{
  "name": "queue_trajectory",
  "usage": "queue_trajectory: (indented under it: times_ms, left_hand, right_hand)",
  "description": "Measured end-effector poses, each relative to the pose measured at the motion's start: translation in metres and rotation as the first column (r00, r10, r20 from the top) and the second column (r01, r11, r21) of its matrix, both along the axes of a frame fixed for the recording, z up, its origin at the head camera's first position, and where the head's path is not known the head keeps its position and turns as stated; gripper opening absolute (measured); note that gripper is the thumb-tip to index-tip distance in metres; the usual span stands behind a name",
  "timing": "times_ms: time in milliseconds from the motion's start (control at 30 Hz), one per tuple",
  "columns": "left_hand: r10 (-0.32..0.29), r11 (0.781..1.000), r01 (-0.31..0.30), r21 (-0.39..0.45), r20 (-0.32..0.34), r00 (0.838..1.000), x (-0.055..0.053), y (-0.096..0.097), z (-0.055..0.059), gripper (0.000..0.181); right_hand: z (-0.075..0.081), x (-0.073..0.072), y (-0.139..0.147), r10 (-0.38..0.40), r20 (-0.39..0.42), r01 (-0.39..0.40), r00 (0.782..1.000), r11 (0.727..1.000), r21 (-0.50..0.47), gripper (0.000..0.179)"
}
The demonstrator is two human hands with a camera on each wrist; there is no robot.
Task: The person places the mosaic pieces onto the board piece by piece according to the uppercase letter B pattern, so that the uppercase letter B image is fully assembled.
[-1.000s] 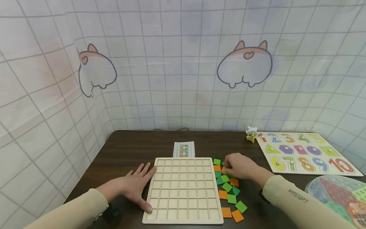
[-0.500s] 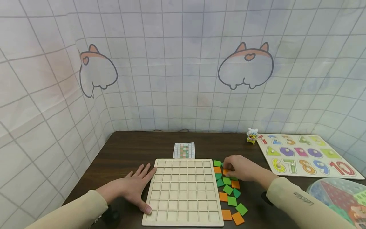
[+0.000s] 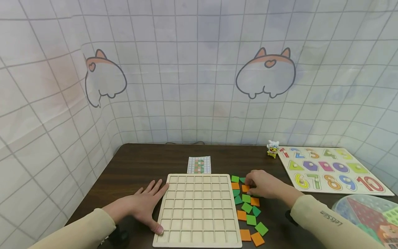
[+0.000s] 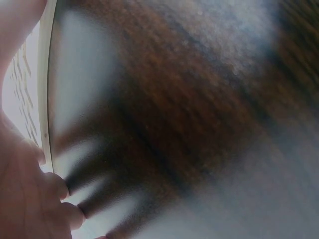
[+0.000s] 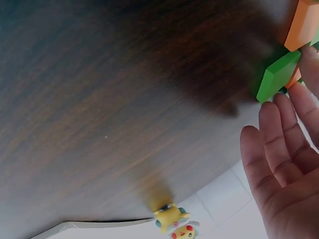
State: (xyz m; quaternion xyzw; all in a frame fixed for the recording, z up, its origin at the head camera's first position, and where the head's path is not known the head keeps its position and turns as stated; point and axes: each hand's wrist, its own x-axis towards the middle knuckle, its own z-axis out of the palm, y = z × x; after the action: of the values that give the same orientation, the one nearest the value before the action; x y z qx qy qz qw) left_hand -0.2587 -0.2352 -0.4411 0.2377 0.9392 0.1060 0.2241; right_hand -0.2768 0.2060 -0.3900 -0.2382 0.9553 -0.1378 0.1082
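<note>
In the head view a pale wooden grid board (image 3: 199, 211) lies on the dark table, its squares bare. My left hand (image 3: 144, 205) rests at its left side, fingers spread, thumb on the lower left rim; the left wrist view shows this hand (image 4: 30, 199) beside the board's edge. My right hand (image 3: 264, 183) is over the loose tiles right of the board, fingertips at an orange tile (image 3: 245, 188). In the right wrist view the thumb and fingers of this hand (image 5: 289, 164) are loosely bent near a green tile (image 5: 278, 77); no tile looks lifted.
A printed pattern card (image 3: 199, 165) lies behind the board. Several green and orange tiles (image 3: 251, 220) run along its right side. Farther right are a small figurine (image 3: 272, 149), a number puzzle board (image 3: 332, 169) and a clear-lidded round container (image 3: 363, 214).
My right hand has shifted slightly right, uncovering more of the orange tile and the dark green piece behind it. My left hand stays on the board's edge.
</note>
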Motion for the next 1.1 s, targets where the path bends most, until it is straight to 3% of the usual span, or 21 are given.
queue_trajectory:
  times_ms: [267,500,733,1100]
  left_hand:
    - [0.007,1.000,-0.007,-0.012,-0.002,1.000,-0.001,-0.003,-0.005,0.146]
    - [0.013,1.000,-0.013,-0.002,0.000,1.000,0.002,-0.001,0.001,0.146]
    - [0.018,1.000,-0.018,-0.003,-0.005,1.000,0.004,0.001,0.004,0.148]
    - [0.013,1.000,-0.013,-0.017,0.006,1.000,0.002,0.001,0.003,0.147]
  right_hand:
    - [0.003,0.001,-0.004,-0.037,0.041,0.037,0.998,0.999,-0.007,0.013]
    - [0.010,0.003,-0.017,-0.006,-0.006,0.005,1.000,0.990,-0.142,0.014]
    - [0.007,0.002,-0.058,0.031,0.017,-0.025,0.999,0.966,-0.258,0.017]
    - [0.007,-0.003,-0.128,0.068,0.053,-0.050,0.996,0.959,-0.280,0.016]
